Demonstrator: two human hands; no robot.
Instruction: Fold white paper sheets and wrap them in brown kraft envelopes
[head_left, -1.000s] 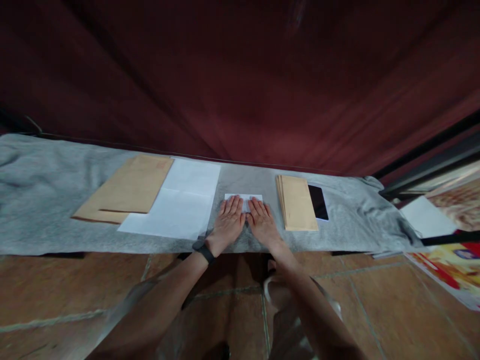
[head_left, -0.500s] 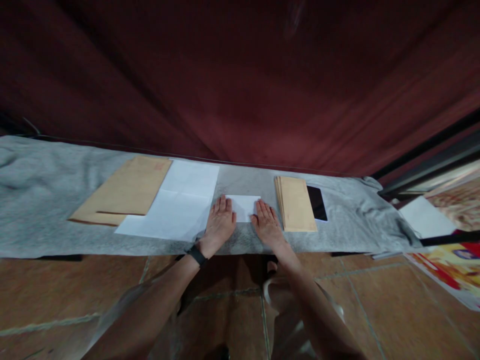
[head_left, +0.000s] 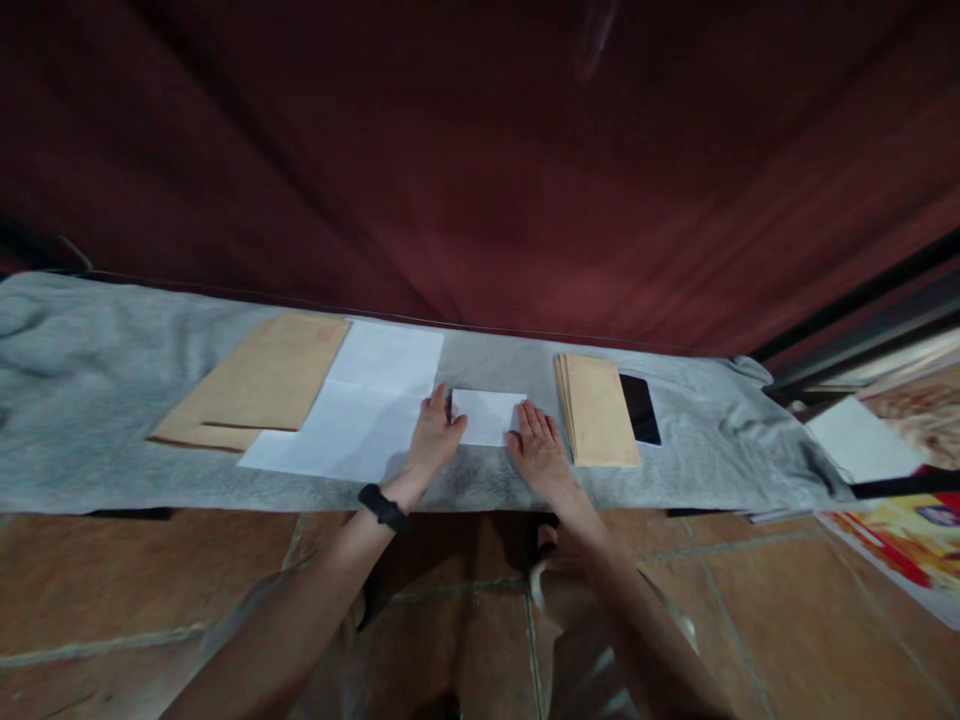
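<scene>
1. The left hand (head_left: 436, 432) had just turned edgewise, fingers parted, thumb perhaps touching the paper (head_left: 487, 416).
2. So the right hand (head_left: 538, 445), fingers flat, mainly steadied its right end on the table (head_left: 720, 440).

You have open bench (head_left: 499, 362) beyond the small white paper (head_left: 489, 415); the dark red hanging (head_left: 480, 240) blocks its far edge, stacked envelopes (head_left: 602, 412) the right.

Well above the near side of the worktop (head_left: 720, 430), I see the head camera facing forward and down, reaching dark red cloth (head_left: 480, 180) beyond.
</scene>
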